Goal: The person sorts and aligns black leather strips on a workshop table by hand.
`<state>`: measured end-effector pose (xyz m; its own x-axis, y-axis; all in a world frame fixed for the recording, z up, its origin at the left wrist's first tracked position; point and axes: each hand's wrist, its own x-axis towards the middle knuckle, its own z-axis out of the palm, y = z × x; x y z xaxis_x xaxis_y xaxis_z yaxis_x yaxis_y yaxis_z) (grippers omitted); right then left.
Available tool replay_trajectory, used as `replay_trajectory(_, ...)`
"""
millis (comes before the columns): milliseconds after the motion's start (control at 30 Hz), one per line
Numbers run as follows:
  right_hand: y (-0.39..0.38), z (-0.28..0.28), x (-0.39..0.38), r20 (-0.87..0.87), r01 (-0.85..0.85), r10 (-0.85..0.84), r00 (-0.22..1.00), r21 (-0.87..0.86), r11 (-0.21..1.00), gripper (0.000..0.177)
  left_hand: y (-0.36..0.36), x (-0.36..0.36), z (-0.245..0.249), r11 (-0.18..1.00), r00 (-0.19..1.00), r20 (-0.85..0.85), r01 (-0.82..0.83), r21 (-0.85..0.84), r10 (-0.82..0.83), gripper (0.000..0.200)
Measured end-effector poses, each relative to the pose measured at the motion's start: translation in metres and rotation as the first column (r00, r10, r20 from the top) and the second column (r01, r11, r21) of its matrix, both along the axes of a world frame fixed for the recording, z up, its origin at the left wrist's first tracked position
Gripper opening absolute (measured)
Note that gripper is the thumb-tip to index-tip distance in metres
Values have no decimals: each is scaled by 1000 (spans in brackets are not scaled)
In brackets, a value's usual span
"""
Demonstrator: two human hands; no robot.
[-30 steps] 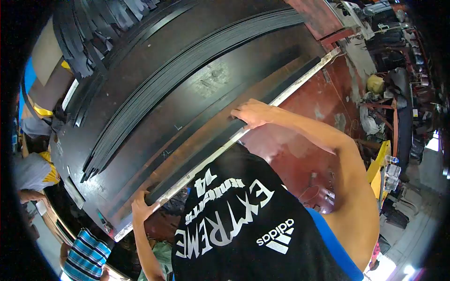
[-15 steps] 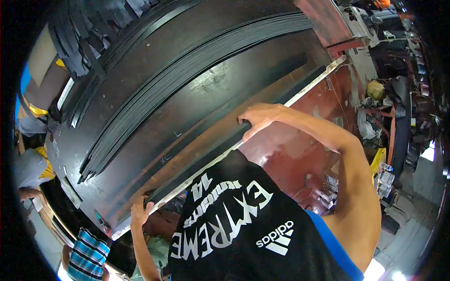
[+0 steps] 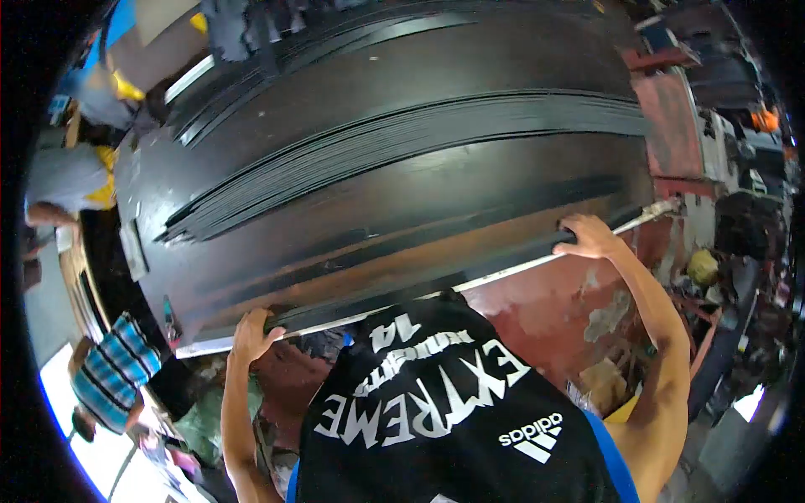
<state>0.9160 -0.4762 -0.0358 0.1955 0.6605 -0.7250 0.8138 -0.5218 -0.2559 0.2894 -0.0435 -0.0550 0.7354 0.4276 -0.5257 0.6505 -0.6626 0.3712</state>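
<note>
A long bundle of black strips [image 3: 419,281] lies along the near edge of a big dark work table [image 3: 360,243]. My left hand [image 3: 254,331] grips the bundle near its left end, fingers curled over the table's pale edge. My right hand [image 3: 587,236] grips the same bundle far to the right, near the table's corner, arm stretched out. My black printed shirt [image 3: 436,402] fills the lower middle and hides the floor below the table edge.
A fanned stack of thin black sheets [image 3: 402,147] runs across the table's middle, with more dark strips at the far side. A person in a striped shirt [image 3: 113,369] and another in grey and yellow [image 3: 67,176] stand at left. Cluttered shelves [image 3: 738,210] stand at right.
My right hand has slid along the bundle toward the table's right corner, and my arms are now spread wide. The left hand keeps its grip at the left end. The view has swung.
</note>
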Motion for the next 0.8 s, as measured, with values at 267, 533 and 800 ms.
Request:
replay_trajectory(267,8,96,-17,112,-32,-6,994,332,943,71,5,-19,68,992,997,77,3,123,-12,74)
replay_trajectory(533,87,178,28,377,-226,-43,925,638,736,80,79,10,154,902,978,210,-85,424,-6,63)
replay_trajectory(800,198,128,134,418,-286,-76,905,732,619,70,191,141,109,808,905,409,-153,569,-116,50)
